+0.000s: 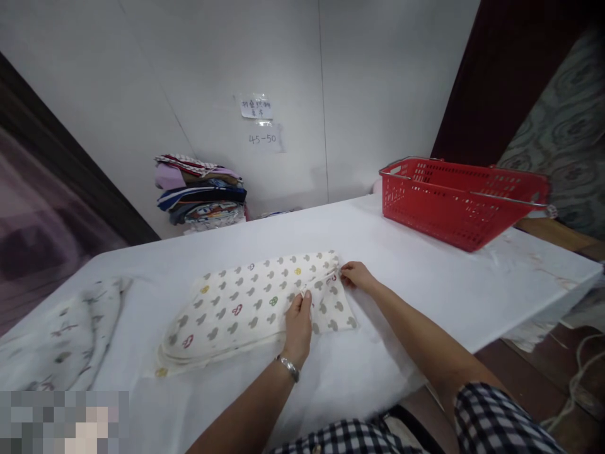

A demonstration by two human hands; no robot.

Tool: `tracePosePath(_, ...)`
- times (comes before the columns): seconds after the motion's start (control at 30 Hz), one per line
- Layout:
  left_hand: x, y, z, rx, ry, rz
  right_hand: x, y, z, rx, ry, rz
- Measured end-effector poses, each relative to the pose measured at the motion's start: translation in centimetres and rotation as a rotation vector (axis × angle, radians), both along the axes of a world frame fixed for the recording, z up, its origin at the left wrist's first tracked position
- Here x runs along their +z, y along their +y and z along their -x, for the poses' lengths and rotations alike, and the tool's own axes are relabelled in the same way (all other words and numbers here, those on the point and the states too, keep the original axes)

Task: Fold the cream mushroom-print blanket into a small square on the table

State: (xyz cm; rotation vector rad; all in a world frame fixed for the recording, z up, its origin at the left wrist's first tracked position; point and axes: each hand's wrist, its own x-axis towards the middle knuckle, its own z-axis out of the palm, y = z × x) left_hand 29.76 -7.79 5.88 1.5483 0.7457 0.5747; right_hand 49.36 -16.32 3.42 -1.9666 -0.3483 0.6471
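A cream cloth (255,296) printed with grey, red, green and yellow mushrooms lies folded in layers on the white table (359,227). My left hand (299,321), with a silver bracelet at the wrist, pinches a fold of it near the right part of its front edge. At the cloth's far right corner, my right hand (357,275) grips the edge between thumb and fingers. A raised crease runs between my two hands. The cloth's left end shows rounded, stacked folds.
Another white patterned cloth (61,334) lies at the table's left. A red plastic basket (439,211) with metal handles stands at the back right. Behind the table rises a pile of folded fabrics (201,192). Paper notes (262,137) are taped to the wall.
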Motion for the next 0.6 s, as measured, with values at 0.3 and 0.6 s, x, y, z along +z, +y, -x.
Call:
tracePosePath(0.3, -1.8, -0.8, 0.3, -0.328, -0.018, -0.475, -0.8, 3.6, -3.2, 0.037, -0.346, 0.202)
tracePosePath(0.6, -0.6, 1.0, 0.2, -0.589, 0.089, -0.768, -1.1, 4.3, -4.2, 0.068, -0.470, 0.218)
